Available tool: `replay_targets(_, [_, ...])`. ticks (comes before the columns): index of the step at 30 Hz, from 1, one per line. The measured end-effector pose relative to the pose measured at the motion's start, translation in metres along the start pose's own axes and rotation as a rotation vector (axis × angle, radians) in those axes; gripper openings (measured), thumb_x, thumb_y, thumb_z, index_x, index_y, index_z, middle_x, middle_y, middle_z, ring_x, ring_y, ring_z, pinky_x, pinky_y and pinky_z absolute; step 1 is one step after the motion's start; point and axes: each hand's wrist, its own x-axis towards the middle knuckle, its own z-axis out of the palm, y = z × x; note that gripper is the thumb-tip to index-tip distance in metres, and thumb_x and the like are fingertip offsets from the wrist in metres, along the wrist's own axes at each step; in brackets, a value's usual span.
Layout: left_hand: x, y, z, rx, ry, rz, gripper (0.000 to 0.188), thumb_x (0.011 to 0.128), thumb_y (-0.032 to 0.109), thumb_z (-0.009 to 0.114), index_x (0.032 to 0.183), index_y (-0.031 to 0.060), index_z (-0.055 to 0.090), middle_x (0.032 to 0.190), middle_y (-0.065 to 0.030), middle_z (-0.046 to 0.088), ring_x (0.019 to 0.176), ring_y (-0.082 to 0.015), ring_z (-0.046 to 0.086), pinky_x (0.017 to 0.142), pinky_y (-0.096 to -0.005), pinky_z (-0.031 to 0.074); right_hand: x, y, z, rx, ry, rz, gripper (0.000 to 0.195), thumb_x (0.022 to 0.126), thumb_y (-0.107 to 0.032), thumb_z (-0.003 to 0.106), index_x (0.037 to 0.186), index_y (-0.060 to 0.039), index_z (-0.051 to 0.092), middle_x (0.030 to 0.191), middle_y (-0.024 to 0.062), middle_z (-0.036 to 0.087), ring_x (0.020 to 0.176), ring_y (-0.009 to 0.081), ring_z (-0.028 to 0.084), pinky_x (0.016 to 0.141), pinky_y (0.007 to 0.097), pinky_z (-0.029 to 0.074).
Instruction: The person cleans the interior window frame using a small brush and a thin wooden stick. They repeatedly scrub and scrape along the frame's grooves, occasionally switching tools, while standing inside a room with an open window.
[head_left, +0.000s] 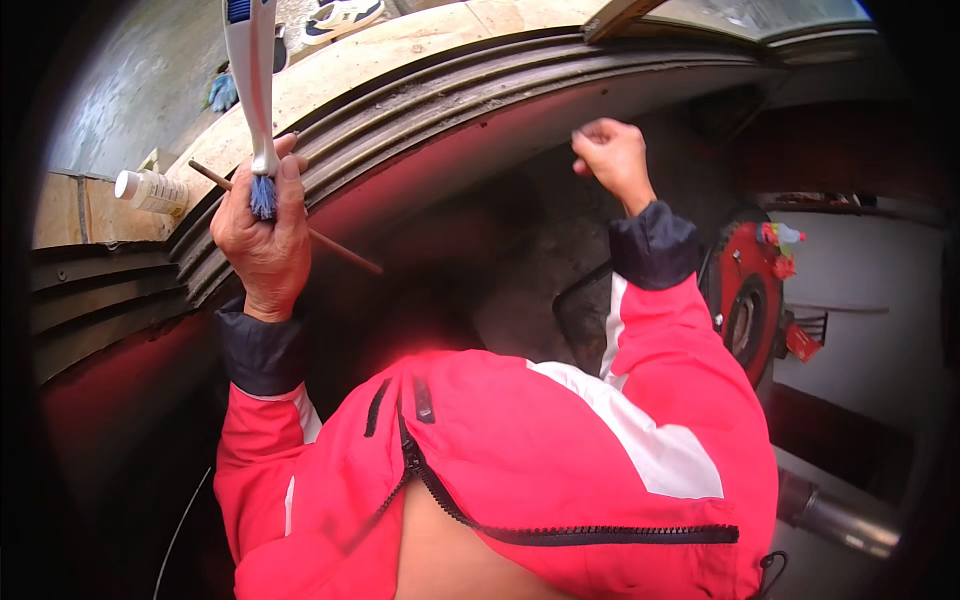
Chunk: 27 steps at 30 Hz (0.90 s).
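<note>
My left hand (262, 225), at the left near a window sill, grips a white-handled brush (259, 97) with blue bristles, handle pointing up the picture. A thin brown stick (345, 253) runs crosswise through the same hand, its ends showing on both sides. My right hand (613, 154) is raised right of centre, fingers curled together and slightly blurred; whether something tiny is pinched in it I cannot tell. Grooved, dirty window tracks (420, 97) curve between my hands and the pale sill (420, 37).
A white bottle (154, 191) lies on its side on the sill's left corner. Beyond it are a shoe (343, 19) and a blue glove (223, 91). At the right stand a red round machine part (739, 300), a small bottle (780, 234) and a metal cylinder (847, 521).
</note>
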Motion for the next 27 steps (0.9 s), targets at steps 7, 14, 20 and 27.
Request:
replay_targets(7, [-0.001,0.001,-0.004,0.111,-0.016,-0.002,0.023,0.094,0.017,0.058,0.105,-0.0008,0.065,0.078,-0.0001,0.065,0.053,-0.0013,0.045,0.048,-0.0168,0.037,0.004,0.085,-0.008,-0.303,0.085,0.095,0.036,0.079,-0.018,0.072,0.099,0.0105,0.063,0.068,0.0108,0.068,0.052,0.0165,0.066,0.05,0.0262,0.052])
replay_targets(14, [0.006,0.008,0.001,0.14,0.017,0.108,0.016,0.088,0.013,0.063,0.098,0.0013,0.067,0.067,-0.005,0.06,0.056,-0.011,0.051,0.054,-0.0268,0.042,0.014,-0.09,0.009,-0.072,-0.154,-0.363,0.025,0.081,-0.021,0.069,0.096,-0.0011,0.07,0.078,0.0113,0.069,0.06,0.0131,0.063,0.058,0.0263,0.051])
replay_targets(20, [0.007,0.006,0.001,0.041,0.082,0.166,0.013,0.086,0.014,0.065,0.089,0.0019,0.066,0.058,-0.0108,0.047,0.049,-0.0234,0.048,0.048,-0.0346,0.037,0.022,-0.168,0.082,-0.608,-0.294,-0.318,0.034,0.076,-0.037,0.071,0.088,-0.0055,0.074,0.073,0.0139,0.069,0.07,0.0227,0.068,0.069,0.0346,0.053])
replay_targets(27, [0.005,0.009,-0.006,-0.027,0.067,0.168,0.015,0.082,0.015,0.067,0.087,0.0016,0.061,0.068,-0.0155,0.055,0.059,-0.0325,0.058,0.053,-0.0384,0.044,0.026,-0.197,0.099,-1.003,-0.31,-0.545,0.041,0.073,-0.04,0.074,0.065,0.0001,0.07,0.057,0.0119,0.063,0.055,0.0207,0.061,0.062,0.0344,0.05])
